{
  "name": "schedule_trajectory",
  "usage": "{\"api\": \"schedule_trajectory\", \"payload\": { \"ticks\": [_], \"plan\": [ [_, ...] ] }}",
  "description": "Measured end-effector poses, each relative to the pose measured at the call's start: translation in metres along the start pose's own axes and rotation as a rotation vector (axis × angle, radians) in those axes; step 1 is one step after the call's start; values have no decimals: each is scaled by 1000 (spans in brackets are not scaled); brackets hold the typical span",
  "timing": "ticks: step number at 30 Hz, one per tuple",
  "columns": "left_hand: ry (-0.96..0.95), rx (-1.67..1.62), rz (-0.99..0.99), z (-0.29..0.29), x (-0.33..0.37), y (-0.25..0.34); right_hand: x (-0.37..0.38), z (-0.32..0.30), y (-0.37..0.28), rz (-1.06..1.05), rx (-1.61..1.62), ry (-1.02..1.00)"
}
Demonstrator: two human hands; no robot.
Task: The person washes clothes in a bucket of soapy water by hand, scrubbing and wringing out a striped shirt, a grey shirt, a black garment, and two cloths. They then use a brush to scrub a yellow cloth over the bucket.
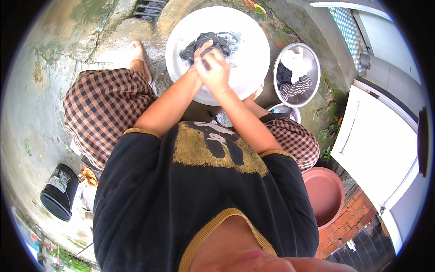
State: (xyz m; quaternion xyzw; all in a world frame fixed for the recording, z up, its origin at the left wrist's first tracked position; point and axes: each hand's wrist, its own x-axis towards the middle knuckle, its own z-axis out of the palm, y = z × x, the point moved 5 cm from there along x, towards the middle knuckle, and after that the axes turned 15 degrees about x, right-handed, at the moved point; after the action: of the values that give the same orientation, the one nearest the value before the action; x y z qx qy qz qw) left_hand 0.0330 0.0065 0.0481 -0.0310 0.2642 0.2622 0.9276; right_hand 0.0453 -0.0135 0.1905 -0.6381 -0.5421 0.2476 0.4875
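A wet, dark cloth (214, 40) lies bunched in a large white basin (251, 59), with whitish suds and dark water marks around it. My right hand (214, 69) is closed on a fold of this cloth, and some dark fabric shows between its fingers. Close against it, my left hand (202, 49) grips the same cloth, its fingers partly covered by the right hand. Much of the cloth under both hands is hidden.
Right of the basin stands a metal bowl (316, 86) holding white, black and striped cloths. A smaller bowl (294, 112) sits by my right knee. A reddish tub (327, 192) is at the lower right, a black bucket (59, 192) at the lower left, and a drain grate (148, 9) lies beyond.
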Motion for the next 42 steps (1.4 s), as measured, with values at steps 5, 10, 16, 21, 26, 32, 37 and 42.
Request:
{"api": "schedule_trajectory", "payload": {
  "ticks": [5, 10, 16, 21, 26, 32, 37, 42],
  "plan": [
    [452, 380, 42, 38, -3, -31, 0, -70, 177, 482, -163, 192],
    [478, 737, 24, 21, -5, -5, -38, -51, 215, 1020, 499, 10],
    [209, 1019, 4, 71, -18, 7, -19, -104, 241, 520, -136, -90],
    [97, 1135, 43, 89, -12, 38, 1, -105, 243, 348, 119, -133],
    [319, 1449, 151, 39, -11, 81, 31, -141, 189, 677, 619, 232],
    [504, 1974, 250, 23, -4, 90, 63, -169, 153, 483, 773, 342],
    [699, 1932, 454, 64, -22, 111, 56, -160, 139, 455, 887, 184],
    [718, 2744, 163, 46, -15, 75, 12, -129, 241, 525, 238, 128]
  ]
}}
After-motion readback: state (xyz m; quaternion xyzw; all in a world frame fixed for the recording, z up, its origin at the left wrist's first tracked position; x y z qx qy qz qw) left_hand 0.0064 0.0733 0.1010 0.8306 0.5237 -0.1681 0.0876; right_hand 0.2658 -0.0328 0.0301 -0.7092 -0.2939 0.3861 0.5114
